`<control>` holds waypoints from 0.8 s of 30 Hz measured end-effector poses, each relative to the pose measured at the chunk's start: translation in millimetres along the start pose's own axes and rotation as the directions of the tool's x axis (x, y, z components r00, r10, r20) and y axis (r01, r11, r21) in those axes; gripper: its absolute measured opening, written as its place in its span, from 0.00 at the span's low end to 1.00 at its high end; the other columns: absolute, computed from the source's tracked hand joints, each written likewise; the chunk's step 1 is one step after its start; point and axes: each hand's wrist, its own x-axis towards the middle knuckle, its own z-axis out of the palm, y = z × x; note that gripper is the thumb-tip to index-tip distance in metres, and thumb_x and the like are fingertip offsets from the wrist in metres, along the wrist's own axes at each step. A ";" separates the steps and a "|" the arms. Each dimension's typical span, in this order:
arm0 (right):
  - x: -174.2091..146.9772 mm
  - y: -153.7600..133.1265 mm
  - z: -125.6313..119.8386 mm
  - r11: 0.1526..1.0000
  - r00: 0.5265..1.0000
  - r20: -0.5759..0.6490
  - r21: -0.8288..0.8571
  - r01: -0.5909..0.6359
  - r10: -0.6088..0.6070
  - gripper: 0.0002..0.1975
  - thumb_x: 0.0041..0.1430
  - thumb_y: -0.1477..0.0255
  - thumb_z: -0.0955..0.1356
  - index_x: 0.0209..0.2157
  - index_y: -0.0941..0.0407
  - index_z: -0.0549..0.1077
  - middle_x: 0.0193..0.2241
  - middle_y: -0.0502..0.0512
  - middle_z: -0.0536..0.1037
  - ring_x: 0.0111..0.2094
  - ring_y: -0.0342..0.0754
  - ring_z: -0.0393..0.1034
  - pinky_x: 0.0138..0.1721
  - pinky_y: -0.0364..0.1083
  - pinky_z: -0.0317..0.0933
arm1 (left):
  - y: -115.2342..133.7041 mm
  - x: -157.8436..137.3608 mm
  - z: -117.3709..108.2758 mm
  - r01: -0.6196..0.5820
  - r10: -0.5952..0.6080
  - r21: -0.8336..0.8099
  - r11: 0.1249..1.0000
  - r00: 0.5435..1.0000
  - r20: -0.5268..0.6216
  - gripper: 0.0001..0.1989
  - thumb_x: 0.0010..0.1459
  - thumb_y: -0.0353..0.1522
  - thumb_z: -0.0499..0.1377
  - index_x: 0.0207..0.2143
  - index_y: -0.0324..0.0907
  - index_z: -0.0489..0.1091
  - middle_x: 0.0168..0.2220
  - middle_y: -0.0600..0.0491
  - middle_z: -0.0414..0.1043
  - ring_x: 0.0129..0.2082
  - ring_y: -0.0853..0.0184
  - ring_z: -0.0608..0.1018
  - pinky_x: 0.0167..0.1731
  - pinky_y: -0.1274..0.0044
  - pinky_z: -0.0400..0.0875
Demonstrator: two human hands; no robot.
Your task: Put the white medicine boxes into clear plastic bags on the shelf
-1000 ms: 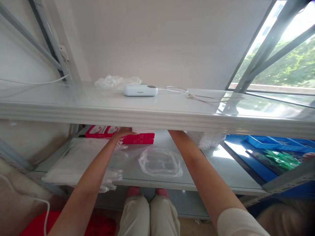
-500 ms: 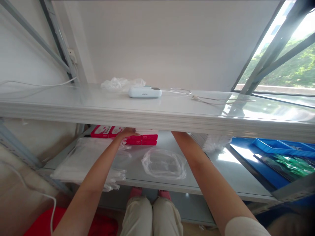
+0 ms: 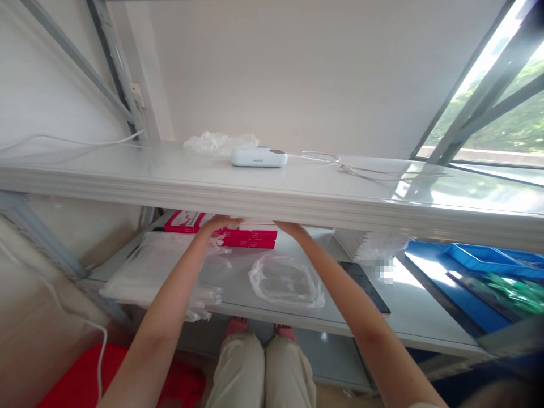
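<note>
On the lower shelf, flat red-and-white boxes [image 3: 255, 239] are stacked under the upper shelf's front edge. My left hand [image 3: 221, 222] lies at the left part of this stack, its thumb side towards a pale surface [image 3: 257, 225] on top. At the right end of that surface is my right hand [image 3: 289, 228]. The upper shelf hides most of the fingers of both hands, so their grip does not show. A clear plastic bag [image 3: 285, 281] lies in front of the stack. More clear plastic bags [image 3: 148, 266] are piled beside my left forearm.
The upper shelf [image 3: 191, 184] crosses above my hands, bearing a pale-blue device [image 3: 259, 157], a white cable [image 3: 374, 174] and crumpled plastic [image 3: 219, 143]. Right of my right forearm lie a dark flat tablet-like item [image 3: 366, 288] and a blue divided tray [image 3: 488, 260]. A red stool-like object [image 3: 85, 377] stands lower left.
My right hand has moved left to the right end of the box stack and shows at the shelf edge. My left hand stays at the boxes. The view has shifted slightly.
</note>
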 end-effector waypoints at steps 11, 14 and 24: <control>-153.6 -25.3 70.2 0.964 0.905 0.356 -0.210 -0.163 0.231 0.21 0.56 0.74 0.64 0.52 0.53 0.68 0.38 0.59 0.77 0.36 0.51 0.72 0.37 0.47 0.61 | 32.5 -152.4 39.8 -0.515 0.498 0.059 0.855 0.783 -0.374 0.21 0.56 0.40 0.58 0.53 0.51 0.65 0.60 0.50 0.59 0.63 0.59 0.57 0.61 0.63 0.49; -148.0 -20.2 43.3 0.881 0.919 0.344 0.353 -0.315 0.191 0.17 0.56 0.75 0.61 0.47 0.53 0.68 0.31 0.52 0.76 0.26 0.44 0.69 0.32 0.44 0.61 | 9.2 -188.5 60.7 -0.485 0.426 -0.021 0.874 0.786 -0.448 0.17 0.58 0.38 0.56 0.51 0.50 0.67 0.57 0.49 0.62 0.59 0.60 0.62 0.60 0.64 0.52; -196.1 -57.0 -49.4 0.207 0.869 0.312 0.888 -0.410 0.384 0.23 0.47 0.66 0.71 0.46 0.51 0.67 0.30 0.48 0.74 0.23 0.40 0.65 0.26 0.40 0.60 | 14.2 -225.5 124.0 -0.435 0.376 -0.288 0.853 0.895 -0.241 0.17 0.54 0.37 0.61 0.47 0.46 0.66 0.45 0.50 0.70 0.43 0.63 0.73 0.44 0.71 0.66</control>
